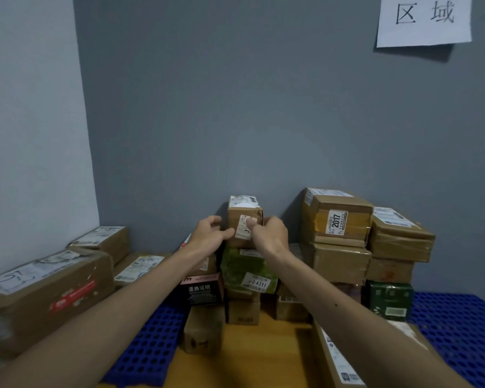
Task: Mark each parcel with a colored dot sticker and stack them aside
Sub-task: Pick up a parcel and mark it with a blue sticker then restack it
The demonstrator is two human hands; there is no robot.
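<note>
A small brown cardboard parcel (244, 211) stands on top of the middle stack, above a green parcel (247, 268). My left hand (209, 235) holds the small parcel's left side, thumb on its front face. My right hand (272, 233) presses a fingertip on the white label (242, 231) on the parcel's front. No colored dot sticker can be made out under the finger.
Stacked brown parcels (339, 219) rise at the right against the grey wall, with a dark green box (389, 299) below. Large parcels (45, 287) lie at the left. A black box (200, 289) sits left of the stack. Blue perforated pallets (459, 329) flank an orange surface (252, 357).
</note>
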